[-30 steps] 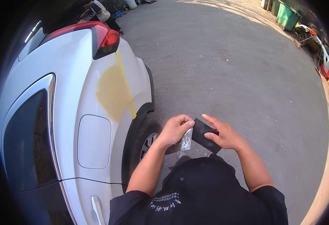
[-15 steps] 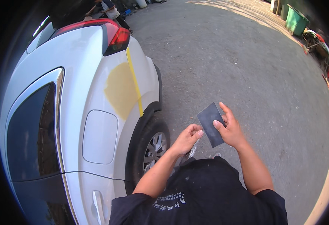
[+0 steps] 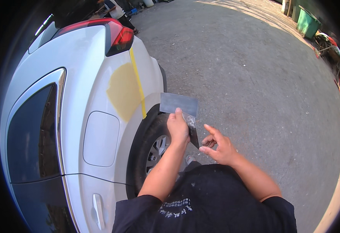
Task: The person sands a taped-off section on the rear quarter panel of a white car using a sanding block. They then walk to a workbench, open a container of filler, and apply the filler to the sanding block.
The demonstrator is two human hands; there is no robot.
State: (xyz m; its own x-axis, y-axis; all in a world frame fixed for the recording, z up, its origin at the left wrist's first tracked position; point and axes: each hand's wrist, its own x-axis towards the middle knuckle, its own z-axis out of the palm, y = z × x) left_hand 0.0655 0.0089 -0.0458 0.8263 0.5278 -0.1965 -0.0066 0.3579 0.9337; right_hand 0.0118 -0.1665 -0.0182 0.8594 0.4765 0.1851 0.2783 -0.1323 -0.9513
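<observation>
Nearest, right hand [image 3: 218, 145] half open, fingers loosely curled, holding nothing, just right of a dark scraper blade [image 3: 194, 136] hanging from the left hand's grip. Left hand [image 3: 177, 128] closed, pinching the lower edge of a grey sandpaper sheet [image 3: 179, 104], long axis lying across, above the knuckles. Beyond and to the left, yellow filler patch [image 3: 122, 91] with yellow masking tape [image 3: 138, 83] on the white car's rear fender [image 3: 100, 58], clearly nearer to the left hand.

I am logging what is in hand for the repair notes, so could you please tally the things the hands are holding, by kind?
Grey rectangular sheet, held up by the left hand: 1
Dark flat piece between the hands, at the right hand: 1
Clear crinkled wrapper under the left thumb: 1
Total: 3
</observation>
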